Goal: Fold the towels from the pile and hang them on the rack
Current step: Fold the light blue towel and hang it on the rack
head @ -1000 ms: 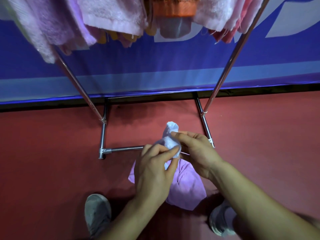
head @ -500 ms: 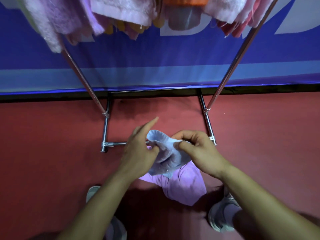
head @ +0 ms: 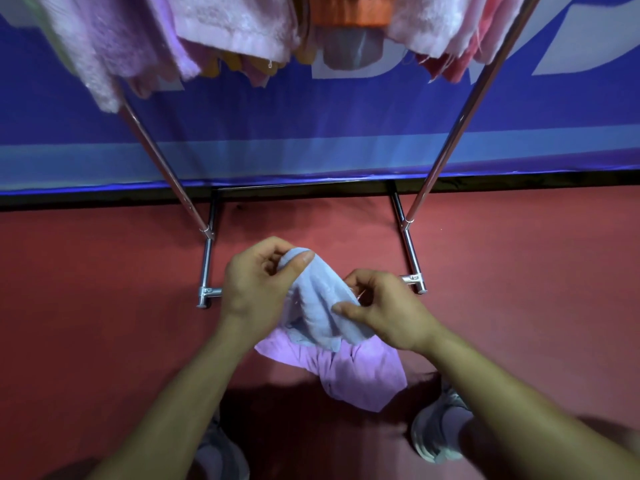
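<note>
While the left hand grips the upper corner of the pale blue towel, fingers curled round it and thumb pressed on top, the cloth hangs bunched between both hands, held above the red floor near the base of the rack. The right hand pinches the towel's lower right edge between thumb and fingers. I judge that the step in hand is finding the corners and opening the cloth out, with the fold itself not yet made. The next move calls for drawing the hands apart to pull the towel flat, matching its edges, then raising it to the rail.

Below the hands lies a purple towel, partly covered by the blue one, so whether the pile holds more than this one piece cannot be told. The hung towels are cut off at the top edge, the rail itself is out of view, and any free space on it cannot be judged.
</note>
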Demonstrator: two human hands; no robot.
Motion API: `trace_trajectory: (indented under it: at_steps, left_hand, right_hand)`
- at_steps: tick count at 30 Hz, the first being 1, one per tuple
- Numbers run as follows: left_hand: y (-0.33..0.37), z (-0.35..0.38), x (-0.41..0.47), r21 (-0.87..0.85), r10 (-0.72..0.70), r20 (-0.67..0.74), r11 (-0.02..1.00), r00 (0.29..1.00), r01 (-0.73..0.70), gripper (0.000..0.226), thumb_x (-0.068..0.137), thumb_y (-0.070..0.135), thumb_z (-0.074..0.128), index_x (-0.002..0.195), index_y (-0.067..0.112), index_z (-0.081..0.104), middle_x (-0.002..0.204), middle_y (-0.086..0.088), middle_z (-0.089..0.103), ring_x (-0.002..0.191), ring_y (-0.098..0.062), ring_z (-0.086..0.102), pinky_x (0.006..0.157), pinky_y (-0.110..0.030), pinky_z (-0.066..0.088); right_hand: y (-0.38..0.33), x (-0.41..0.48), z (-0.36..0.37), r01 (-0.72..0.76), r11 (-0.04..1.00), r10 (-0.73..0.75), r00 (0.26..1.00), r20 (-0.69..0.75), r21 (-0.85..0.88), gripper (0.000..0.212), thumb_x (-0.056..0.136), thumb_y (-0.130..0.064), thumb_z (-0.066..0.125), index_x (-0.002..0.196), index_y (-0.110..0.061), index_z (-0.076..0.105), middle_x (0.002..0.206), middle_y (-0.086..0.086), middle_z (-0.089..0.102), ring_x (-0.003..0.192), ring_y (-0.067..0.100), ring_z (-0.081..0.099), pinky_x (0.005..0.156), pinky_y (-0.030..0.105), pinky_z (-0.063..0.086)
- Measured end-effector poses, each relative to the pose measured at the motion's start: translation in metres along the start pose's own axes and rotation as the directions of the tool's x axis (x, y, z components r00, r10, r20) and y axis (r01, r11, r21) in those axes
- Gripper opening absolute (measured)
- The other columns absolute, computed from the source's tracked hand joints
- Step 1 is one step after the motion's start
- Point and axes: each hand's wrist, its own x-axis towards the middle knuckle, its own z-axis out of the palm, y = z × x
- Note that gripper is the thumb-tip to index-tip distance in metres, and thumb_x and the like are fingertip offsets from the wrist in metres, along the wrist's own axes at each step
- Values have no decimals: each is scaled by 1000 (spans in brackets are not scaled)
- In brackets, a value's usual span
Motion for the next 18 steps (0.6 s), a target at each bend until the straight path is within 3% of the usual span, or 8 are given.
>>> trace_trajectory:
  at_steps: [2, 7, 10, 12, 15, 18]
  left_hand:
    - [8, -2, 0, 22, 65, -24, 998, 998, -65, 10, 80, 33, 78, 78, 25, 71, 68, 2, 71, 63, -11, 61, 64, -35, 53]
    - [34, -20, -9, 59, 148, -48, 988, 988, -145, 10, 82, 17, 81, 77, 21, 74, 70, 6, 73, 61, -3, 60, 61, -22, 51]
    - [58, -33, -19, 119, 182, -19, 977, 983, -178, 12, 84, 15, 79, 76, 23, 74, 67, 15, 72, 58, 5, 58, 61, -12, 45]
    - [78, -44, -23, 188, 259, -22, 950, 966, -250, 11, 85, 16, 79, 76, 22, 74, 65, 14, 70, 57, 5, 56, 60, -12, 43]
    - [121, -63, -25, 291, 382, -47, 889, 923, -353, 11, 85, 24, 79, 76, 22, 73, 60, 10, 64, 53, 3, 49, 56, -13, 39]
    - [171, -76, -29, 315, 481, -57, 840, 875, -442, 13, 85, 26, 78, 75, 26, 70, 56, 14, 59, 52, 4, 46, 54, -11, 35]
  right_hand:
    - [1, 1, -8, -6, 1000, 4, 998, -65, -24, 16, 84, -22, 79, 78, -22, 64, 62, -16, 60, 57, 0, 50, 59, 23, 43]
    - [-15, -16, -36, 25, 1000, -26, 967, -254, -6, 8, 88, -20, 76, 84, -14, 71, 70, -7, 68, 60, -2, 51, 62, 23, 46]
    - [-42, -32, -54, 76, 997, -67, 957, -281, 20, 9, 90, -16, 74, 82, -13, 70, 67, -10, 64, 58, -3, 50, 60, 18, 43]
    - [-68, -41, -70, 136, 991, -135, 953, -272, -14, 11, 90, -15, 73, 80, -15, 68, 67, -12, 62, 59, -5, 49, 59, 16, 42]
    - [-116, -56, -101, 227, 971, -237, 930, -280, -70, 11, 91, -20, 73, 82, -15, 70, 72, -8, 66, 69, -1, 53, 68, 24, 46]
    - [-166, -77, -130, 281, 956, -293, 907, -303, -84, 12, 93, -21, 71, 84, -13, 70, 71, -12, 63, 65, -2, 50, 65, 18, 43]
